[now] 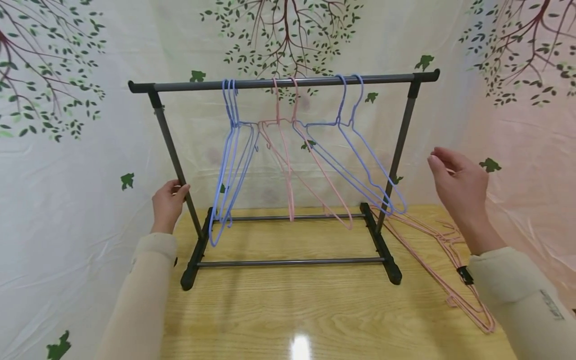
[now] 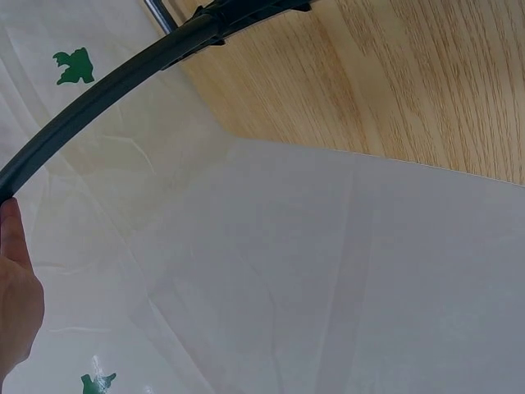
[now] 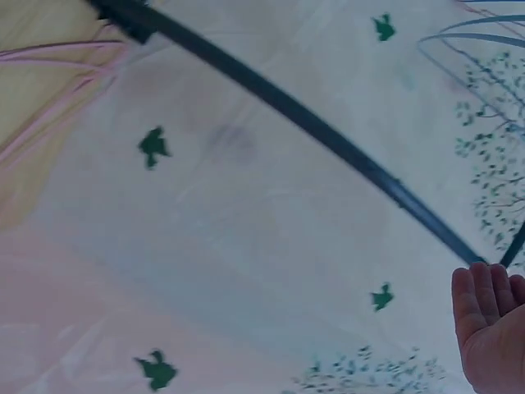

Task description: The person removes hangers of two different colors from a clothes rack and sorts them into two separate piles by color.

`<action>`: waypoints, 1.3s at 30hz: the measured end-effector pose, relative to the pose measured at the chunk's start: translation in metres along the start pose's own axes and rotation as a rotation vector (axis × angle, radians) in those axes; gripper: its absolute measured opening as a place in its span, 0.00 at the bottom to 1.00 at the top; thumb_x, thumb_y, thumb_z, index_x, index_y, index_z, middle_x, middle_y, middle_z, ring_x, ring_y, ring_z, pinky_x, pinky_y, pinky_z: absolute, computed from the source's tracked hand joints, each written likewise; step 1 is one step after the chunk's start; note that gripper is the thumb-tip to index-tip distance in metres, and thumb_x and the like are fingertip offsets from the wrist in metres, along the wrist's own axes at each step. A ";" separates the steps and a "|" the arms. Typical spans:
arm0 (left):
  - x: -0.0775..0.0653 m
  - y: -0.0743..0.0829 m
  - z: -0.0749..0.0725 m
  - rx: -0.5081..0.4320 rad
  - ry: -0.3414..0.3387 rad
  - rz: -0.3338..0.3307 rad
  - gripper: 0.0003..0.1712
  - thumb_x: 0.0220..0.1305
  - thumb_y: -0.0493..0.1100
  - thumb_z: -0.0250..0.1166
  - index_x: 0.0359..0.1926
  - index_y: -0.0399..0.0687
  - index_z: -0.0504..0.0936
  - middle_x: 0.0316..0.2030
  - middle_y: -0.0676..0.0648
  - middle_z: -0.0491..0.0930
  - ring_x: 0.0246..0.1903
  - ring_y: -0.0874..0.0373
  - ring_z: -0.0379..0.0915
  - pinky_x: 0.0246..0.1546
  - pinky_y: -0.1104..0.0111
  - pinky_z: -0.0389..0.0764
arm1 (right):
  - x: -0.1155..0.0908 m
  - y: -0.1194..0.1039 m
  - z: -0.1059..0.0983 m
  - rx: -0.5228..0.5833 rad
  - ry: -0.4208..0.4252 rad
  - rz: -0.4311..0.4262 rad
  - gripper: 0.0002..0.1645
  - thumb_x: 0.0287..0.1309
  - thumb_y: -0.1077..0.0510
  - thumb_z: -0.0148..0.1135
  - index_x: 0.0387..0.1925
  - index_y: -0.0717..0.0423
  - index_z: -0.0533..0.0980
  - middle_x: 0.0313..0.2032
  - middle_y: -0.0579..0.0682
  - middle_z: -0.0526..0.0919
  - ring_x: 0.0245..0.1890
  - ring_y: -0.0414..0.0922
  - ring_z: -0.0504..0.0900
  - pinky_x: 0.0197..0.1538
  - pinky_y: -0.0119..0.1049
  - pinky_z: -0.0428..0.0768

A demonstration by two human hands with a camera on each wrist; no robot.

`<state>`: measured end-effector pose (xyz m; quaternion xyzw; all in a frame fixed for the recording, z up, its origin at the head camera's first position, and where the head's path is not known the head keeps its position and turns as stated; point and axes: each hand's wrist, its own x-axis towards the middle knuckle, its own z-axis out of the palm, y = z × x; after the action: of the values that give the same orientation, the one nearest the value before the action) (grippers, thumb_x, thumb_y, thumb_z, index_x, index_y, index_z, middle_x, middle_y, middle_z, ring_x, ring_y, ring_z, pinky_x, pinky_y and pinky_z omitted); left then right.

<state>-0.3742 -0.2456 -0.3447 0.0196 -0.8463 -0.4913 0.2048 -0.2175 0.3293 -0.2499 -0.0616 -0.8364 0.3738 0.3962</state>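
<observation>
A black clothes rack (image 1: pixel 288 83) stands on the wooden table. My left hand (image 1: pixel 167 206) is at its left upright (image 1: pixel 168 135), thumb and fingers pinching the post about midway up; only part of that hand shows in the left wrist view. Up beside the right upright (image 1: pixel 403 135), apart from it, my right hand (image 1: pixel 463 187) holds nothing, its fingers loosely bent. From the bar hang blue hangers (image 1: pixel 229 165) at the left, two pink hangers (image 1: pixel 310 155) in the middle and two more blue hangers (image 1: pixel 360 145) toward the right.
Several pink hangers (image 1: pixel 427 265) lie on the table (image 1: pixel 279 305) right of the rack, partly under my right forearm. Pale sheeting (image 1: pixel 90 200) printed with branches and green leaf shapes stands behind and at both sides.
</observation>
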 end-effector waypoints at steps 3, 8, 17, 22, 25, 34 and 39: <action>0.001 -0.001 0.000 0.000 -0.001 -0.002 0.26 0.75 0.51 0.55 0.62 0.35 0.75 0.54 0.33 0.78 0.50 0.41 0.78 0.55 0.54 0.79 | -0.001 -0.023 0.004 0.041 -0.020 -0.019 0.27 0.69 0.43 0.57 0.61 0.54 0.78 0.56 0.52 0.82 0.47 0.29 0.78 0.53 0.25 0.77; 0.000 0.000 0.001 0.006 -0.005 -0.004 0.27 0.76 0.51 0.54 0.63 0.35 0.74 0.55 0.33 0.77 0.51 0.41 0.78 0.55 0.53 0.78 | -0.005 -0.057 0.017 0.100 -0.056 -0.101 0.25 0.69 0.47 0.59 0.59 0.58 0.79 0.54 0.56 0.83 0.46 0.30 0.80 0.52 0.26 0.79; 0.002 -0.003 0.000 0.005 -0.006 -0.007 0.26 0.76 0.51 0.54 0.63 0.36 0.74 0.55 0.32 0.77 0.51 0.40 0.78 0.55 0.53 0.78 | -0.020 -0.100 0.057 0.179 -0.183 -0.209 0.22 0.69 0.52 0.61 0.58 0.60 0.79 0.52 0.55 0.84 0.49 0.47 0.83 0.51 0.29 0.80; 0.003 -0.004 0.001 0.005 -0.003 -0.004 0.27 0.75 0.52 0.55 0.63 0.36 0.74 0.55 0.32 0.77 0.50 0.40 0.78 0.55 0.53 0.78 | -0.029 -0.109 0.081 0.211 -0.261 -0.195 0.22 0.68 0.53 0.62 0.58 0.61 0.79 0.51 0.56 0.84 0.49 0.48 0.83 0.53 0.41 0.81; 0.004 -0.005 0.001 0.002 0.000 -0.005 0.27 0.75 0.52 0.55 0.63 0.36 0.75 0.55 0.33 0.77 0.50 0.40 0.78 0.55 0.53 0.78 | -0.033 -0.112 0.092 0.200 -0.305 -0.172 0.23 0.68 0.52 0.63 0.58 0.61 0.78 0.50 0.55 0.84 0.48 0.48 0.83 0.53 0.44 0.81; 0.004 -0.006 0.000 0.016 -0.005 0.016 0.27 0.75 0.53 0.54 0.62 0.35 0.75 0.55 0.32 0.77 0.50 0.39 0.79 0.54 0.52 0.79 | -0.045 -0.113 0.112 0.164 -0.411 -0.062 0.25 0.67 0.48 0.63 0.58 0.59 0.79 0.49 0.54 0.85 0.47 0.49 0.83 0.48 0.46 0.82; 0.003 -0.005 0.001 0.006 -0.009 0.008 0.28 0.75 0.53 0.54 0.62 0.36 0.74 0.55 0.32 0.77 0.50 0.40 0.79 0.54 0.52 0.78 | -0.049 -0.114 0.118 0.156 -0.404 -0.058 0.20 0.68 0.50 0.63 0.54 0.59 0.82 0.45 0.54 0.86 0.41 0.48 0.84 0.42 0.44 0.82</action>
<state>-0.3784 -0.2482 -0.3483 0.0147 -0.8489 -0.4879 0.2028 -0.2458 0.1607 -0.2512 0.0695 -0.8688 0.4304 0.2347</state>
